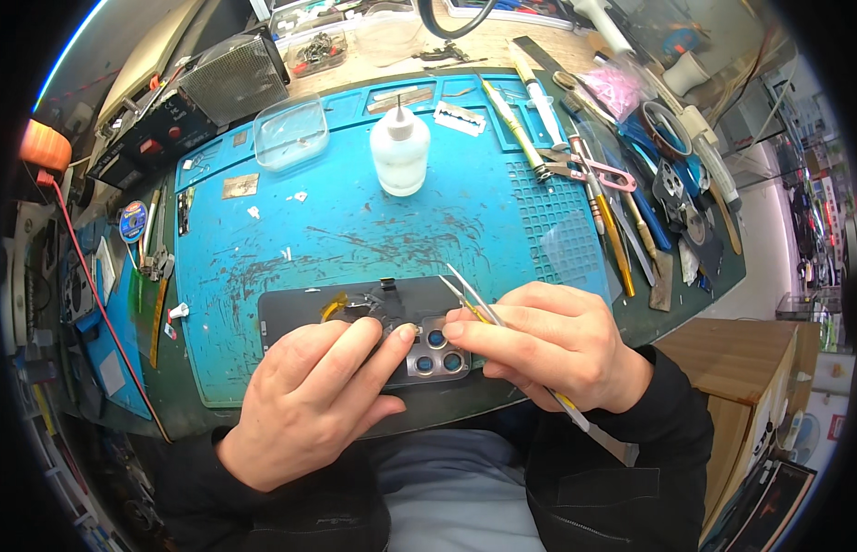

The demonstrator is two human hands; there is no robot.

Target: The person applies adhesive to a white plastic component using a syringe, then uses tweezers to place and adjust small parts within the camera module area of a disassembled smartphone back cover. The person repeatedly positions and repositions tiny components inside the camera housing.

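Note:
A dark grey smartphone back housing (283, 316) lies on the blue work mat near its front edge. Its camera block (426, 365), with several round lenses, is at the right end. My left hand (309, 386) grips the housing, index fingertip beside the lenses and thumb at the near edge. A black flex cable (388, 293) and a yellow strip (334, 304) stick up past those fingers. In my right hand (562, 345) a pair of tweezers (583, 421) is held, tips pointing away over the mat. The right fingertips meet at the camera block; anything tiny between them is hidden.
A white dispenser bottle (399, 156) stands on the blue mat (327, 221), right of a clear plastic box (291, 134). Scissors (590, 172), a syringe (543, 106) and several hand tools crowd the right. A caged device (235, 78) is at the far left, with a red cable (97, 304) nearer.

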